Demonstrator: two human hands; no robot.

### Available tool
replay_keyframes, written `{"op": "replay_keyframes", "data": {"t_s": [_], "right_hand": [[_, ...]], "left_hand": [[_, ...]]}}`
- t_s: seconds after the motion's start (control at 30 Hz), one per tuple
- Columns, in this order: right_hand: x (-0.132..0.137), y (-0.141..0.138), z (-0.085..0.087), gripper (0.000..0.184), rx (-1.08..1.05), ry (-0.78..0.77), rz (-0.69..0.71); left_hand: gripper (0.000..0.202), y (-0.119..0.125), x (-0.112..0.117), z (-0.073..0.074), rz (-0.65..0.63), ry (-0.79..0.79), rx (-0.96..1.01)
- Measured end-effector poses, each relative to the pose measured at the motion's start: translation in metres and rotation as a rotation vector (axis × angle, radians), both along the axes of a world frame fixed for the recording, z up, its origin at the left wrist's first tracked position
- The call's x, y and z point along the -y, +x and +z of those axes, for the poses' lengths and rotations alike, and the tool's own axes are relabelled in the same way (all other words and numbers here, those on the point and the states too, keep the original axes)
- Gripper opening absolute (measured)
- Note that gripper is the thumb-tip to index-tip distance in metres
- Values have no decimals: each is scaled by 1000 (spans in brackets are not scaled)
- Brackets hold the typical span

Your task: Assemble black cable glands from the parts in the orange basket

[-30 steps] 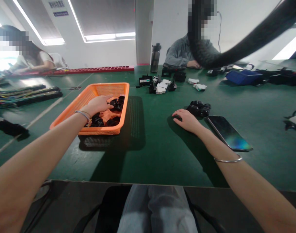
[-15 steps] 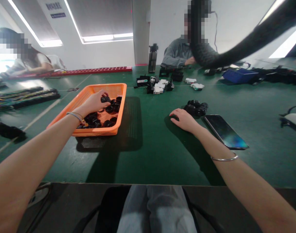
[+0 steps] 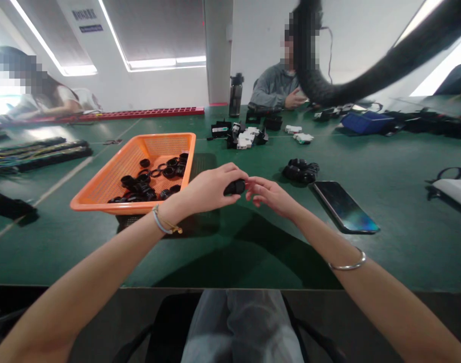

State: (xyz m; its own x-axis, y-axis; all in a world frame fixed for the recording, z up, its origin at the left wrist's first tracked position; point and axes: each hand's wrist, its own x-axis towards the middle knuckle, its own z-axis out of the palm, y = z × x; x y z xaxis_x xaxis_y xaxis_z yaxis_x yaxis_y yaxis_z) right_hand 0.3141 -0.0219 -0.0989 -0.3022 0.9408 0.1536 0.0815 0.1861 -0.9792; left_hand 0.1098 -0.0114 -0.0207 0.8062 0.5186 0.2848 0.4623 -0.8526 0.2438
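Black ring part (image 3: 235,187) has come out of the orange basket (image 3: 113,177); left hand (image 3: 205,190) pinches it mid-air, right hand (image 3: 270,194) lifted off the desk (image 3: 253,242), fingertips closing on it.

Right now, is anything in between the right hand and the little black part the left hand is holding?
Nothing visible. The left hand holds the small black part above the green table, and the right hand has its fingers right beside it.
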Motion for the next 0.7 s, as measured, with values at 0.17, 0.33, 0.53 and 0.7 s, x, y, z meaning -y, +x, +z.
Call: {"op": "replay_keyframes", "data": {"t_s": [0.17, 0.33, 0.53, 0.7], "right_hand": [[7, -12, -2, 42, -191, -141, 63], [3, -8, -3, 37, -110, -158, 0], [0, -14, -12, 40, -108, -216, -27], [0, -17, -17, 38, -110, -215, 13]], "left_hand": [[43, 13, 1, -36, 54, -63, 74], [73, 16, -7, -60, 63, -78, 192], [50, 19, -15, -77, 88, -55, 403], [26, 24, -14, -83, 231, -80, 577]]}}
